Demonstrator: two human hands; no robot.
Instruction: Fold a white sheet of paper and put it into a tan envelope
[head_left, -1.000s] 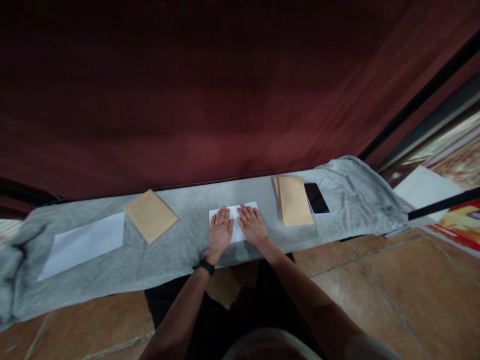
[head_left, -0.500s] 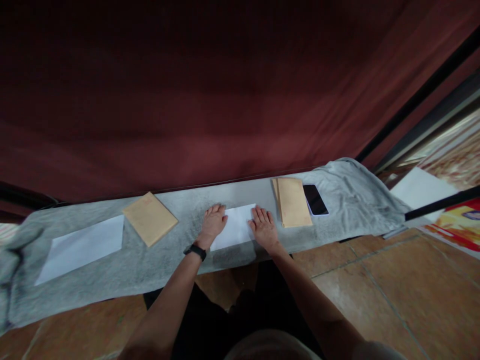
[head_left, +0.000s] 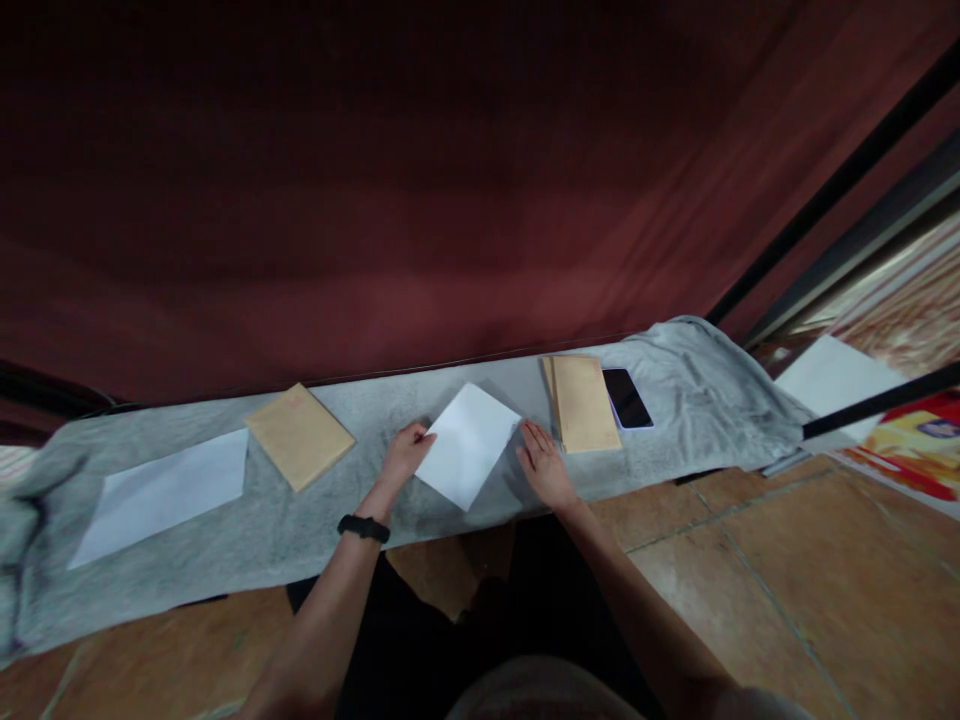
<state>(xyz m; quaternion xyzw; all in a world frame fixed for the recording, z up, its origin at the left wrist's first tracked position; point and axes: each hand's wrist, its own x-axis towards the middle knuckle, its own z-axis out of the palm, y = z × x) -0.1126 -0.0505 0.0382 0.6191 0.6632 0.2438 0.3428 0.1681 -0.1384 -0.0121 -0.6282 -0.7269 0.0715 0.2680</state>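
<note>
White paper (head_left: 470,445) has turned cornerwise, its left edge pinched by left fingers (head_left: 412,432); right fingers (head_left: 535,434), outstretched, beside its right corner.

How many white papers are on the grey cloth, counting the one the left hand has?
2: one white paper pinched by the left hand, and one long sheet toward the left end of the cloth. More could be hidden underneath.

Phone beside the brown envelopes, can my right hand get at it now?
Likely yes: nothing covers the phone, though the flat brown envelopes lie between it and your right hand.
</note>
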